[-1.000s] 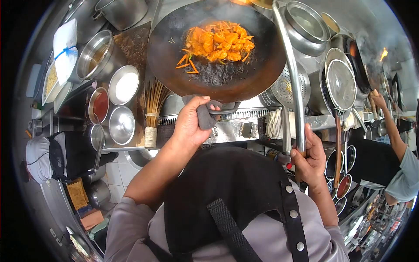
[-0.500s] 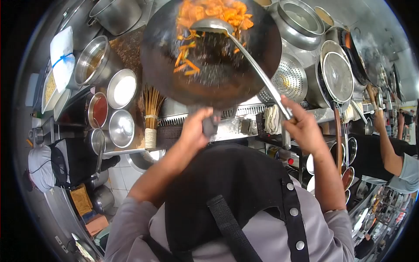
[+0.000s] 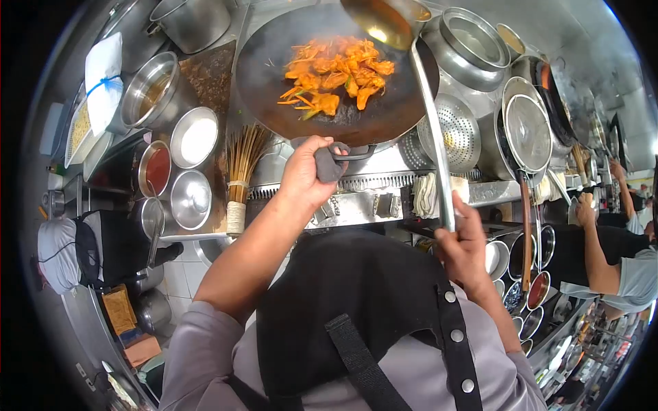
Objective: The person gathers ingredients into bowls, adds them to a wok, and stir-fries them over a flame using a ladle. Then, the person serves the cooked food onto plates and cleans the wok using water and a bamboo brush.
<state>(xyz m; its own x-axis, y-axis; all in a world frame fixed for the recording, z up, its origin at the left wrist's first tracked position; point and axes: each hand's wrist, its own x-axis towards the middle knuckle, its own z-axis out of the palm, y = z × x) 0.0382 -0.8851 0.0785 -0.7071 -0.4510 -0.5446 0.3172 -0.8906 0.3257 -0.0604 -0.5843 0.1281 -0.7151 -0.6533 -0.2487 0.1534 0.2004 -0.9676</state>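
My left hand (image 3: pixel 312 168) is closed round the handle of a dark wok (image 3: pixel 267 103), with a dark grey cloth (image 3: pixel 327 166) between palm and handle. Orange-coated food pieces with carrot-like strips (image 3: pixel 339 72) lie in the wok, and some steam rises from it. In my right hand (image 3: pixel 466 243) is the long metal handle of a ladle (image 3: pixel 434 130). The bowl of the ladle is raised over the wok's far right rim, apart from the food, and looks shiny and golden inside.
Left of the wok are a bamboo brush (image 3: pixel 240 175), a bowl of red sauce (image 3: pixel 156 169) and metal bowls (image 3: pixel 191 198). A perforated strainer (image 3: pixel 456 133), a steel pot (image 3: pixel 473 65) and a mesh strainer (image 3: pixel 528 130) stand to the right. Other people work at both sides.
The ladle has lifted off the food and swung right, while my right hand has moved down towards me. The wok sits lower and flatter, with the food gathered nearer its middle.
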